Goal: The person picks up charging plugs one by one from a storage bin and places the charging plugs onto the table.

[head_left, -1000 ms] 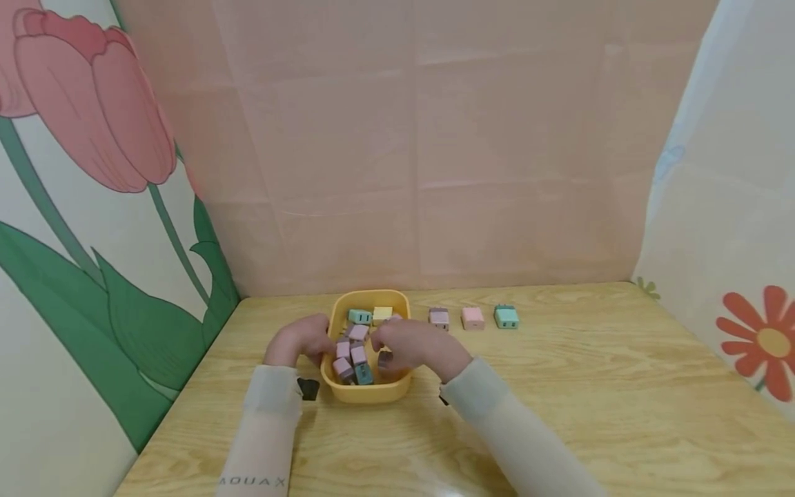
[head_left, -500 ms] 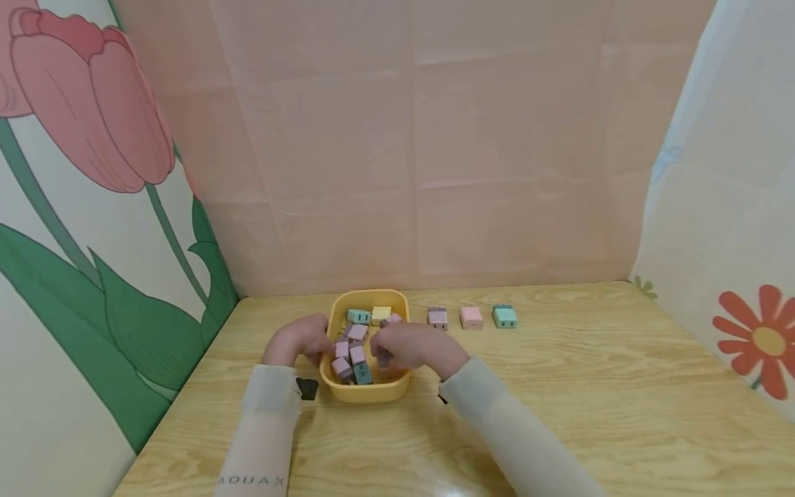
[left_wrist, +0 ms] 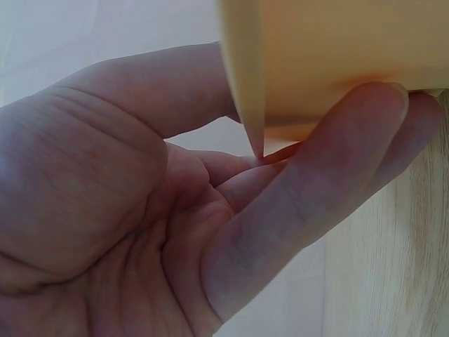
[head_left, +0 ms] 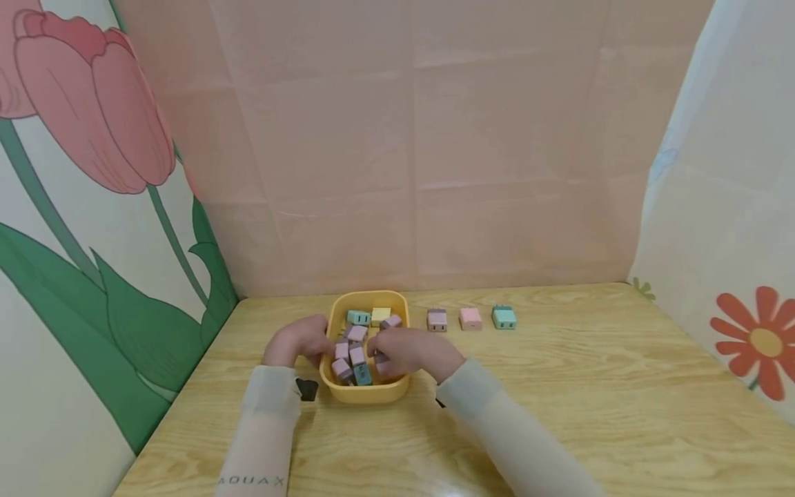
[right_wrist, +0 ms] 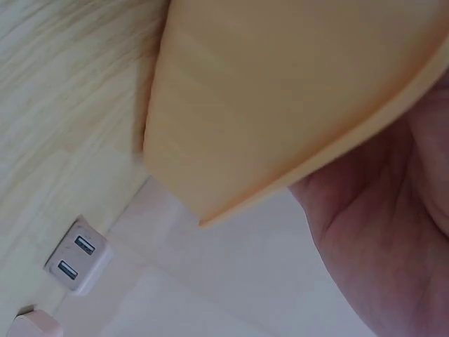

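Observation:
A yellow plastic bin (head_left: 366,394) stands on the table with several USB wall chargers in it. My left hand (head_left: 302,338) grips the bin's left rim; the left wrist view has fingers (left_wrist: 337,154) against its outer wall. My right hand (head_left: 413,351) reaches over the right rim, fingers curled down inside. A purple charger (head_left: 381,363) shows under its fingertips, partly covered by the hand. Beside it lie more purple chargers (head_left: 357,355) and a dark teal one (head_left: 362,375). In the right wrist view the bin's wall hides those fingertips.
To the bin's right stand a purple charger (head_left: 437,319), a pink charger (head_left: 470,319) and a mint charger (head_left: 504,317) in a spaced row on the wooden table (head_left: 559,386). A pink backdrop (head_left: 435,207) rises behind the table's far edge.
The charger at my right fingertips has turned, from a dark side showing to a pinkish one. My right hand has shifted slightly left. My left hand keeps its place on the rim.

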